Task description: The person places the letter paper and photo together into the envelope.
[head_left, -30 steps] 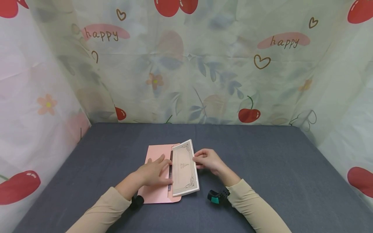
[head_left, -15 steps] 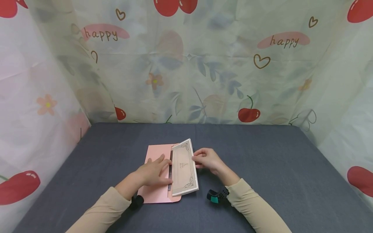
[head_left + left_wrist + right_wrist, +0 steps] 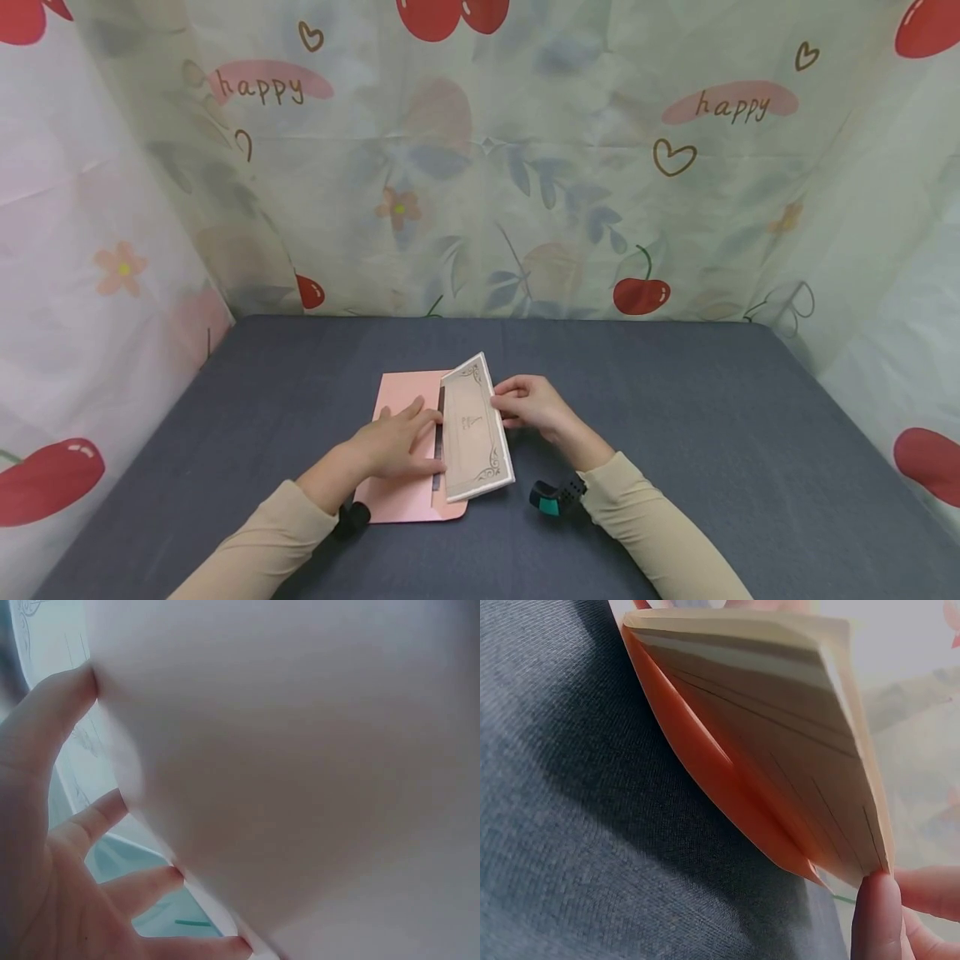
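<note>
- Right now your left hand (image 3: 396, 443) lies flat on the pink envelope (image 3: 405, 442), fingers (image 3: 142, 885) straight and spread, pressing it to the grey worktop (image 3: 675, 433).
- Your right hand (image 3: 528, 406) pinches the right edge of the white card stack (image 3: 474, 433), thumb and fingers curled onto it.
- That stack sits tilted up at the envelope's right side, its left edge at the envelope's opening.
</note>
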Demonstrator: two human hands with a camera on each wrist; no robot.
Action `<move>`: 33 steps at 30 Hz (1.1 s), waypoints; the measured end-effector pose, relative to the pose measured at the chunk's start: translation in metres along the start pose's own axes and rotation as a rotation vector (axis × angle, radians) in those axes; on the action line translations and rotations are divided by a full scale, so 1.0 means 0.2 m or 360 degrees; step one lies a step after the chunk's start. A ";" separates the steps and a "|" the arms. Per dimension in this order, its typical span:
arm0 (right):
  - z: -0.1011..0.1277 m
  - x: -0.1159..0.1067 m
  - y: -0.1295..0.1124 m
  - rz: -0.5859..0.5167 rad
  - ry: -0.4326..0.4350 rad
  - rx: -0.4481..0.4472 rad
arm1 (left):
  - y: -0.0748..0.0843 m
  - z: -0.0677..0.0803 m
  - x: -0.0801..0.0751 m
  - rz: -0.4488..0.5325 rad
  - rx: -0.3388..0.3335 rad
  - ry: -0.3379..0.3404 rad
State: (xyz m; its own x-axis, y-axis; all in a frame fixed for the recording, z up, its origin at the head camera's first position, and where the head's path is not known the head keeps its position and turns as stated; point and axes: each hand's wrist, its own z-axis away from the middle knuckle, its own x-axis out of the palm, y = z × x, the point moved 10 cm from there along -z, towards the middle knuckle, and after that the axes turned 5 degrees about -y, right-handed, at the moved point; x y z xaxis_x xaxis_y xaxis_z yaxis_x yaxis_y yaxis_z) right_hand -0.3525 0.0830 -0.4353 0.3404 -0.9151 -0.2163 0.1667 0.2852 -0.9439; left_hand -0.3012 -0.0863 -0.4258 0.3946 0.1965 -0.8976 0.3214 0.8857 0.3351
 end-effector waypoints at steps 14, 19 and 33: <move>0.01 0.04 0.03 -0.0041 -0.0038 0.0052 | 0.01 0.01 0.00 0.0011 -0.0003 -0.0013; 0.02 0.06 0.04 -0.0032 -0.0049 0.0045 | 0.01 0.01 0.00 0.0019 -0.0007 -0.0017; 0.02 0.10 0.04 0.0053 0.0008 -0.0065 | 0.01 0.00 0.00 -0.0005 -0.0011 -0.0016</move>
State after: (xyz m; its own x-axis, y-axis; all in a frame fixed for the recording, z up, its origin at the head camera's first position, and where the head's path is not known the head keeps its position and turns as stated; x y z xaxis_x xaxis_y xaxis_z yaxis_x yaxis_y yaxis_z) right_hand -0.3406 0.0675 -0.4457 0.3405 -0.9067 -0.2491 0.1176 0.3039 -0.9454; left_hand -0.3001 -0.0855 -0.4256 0.4021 0.1894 -0.8958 0.3165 0.8893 0.3301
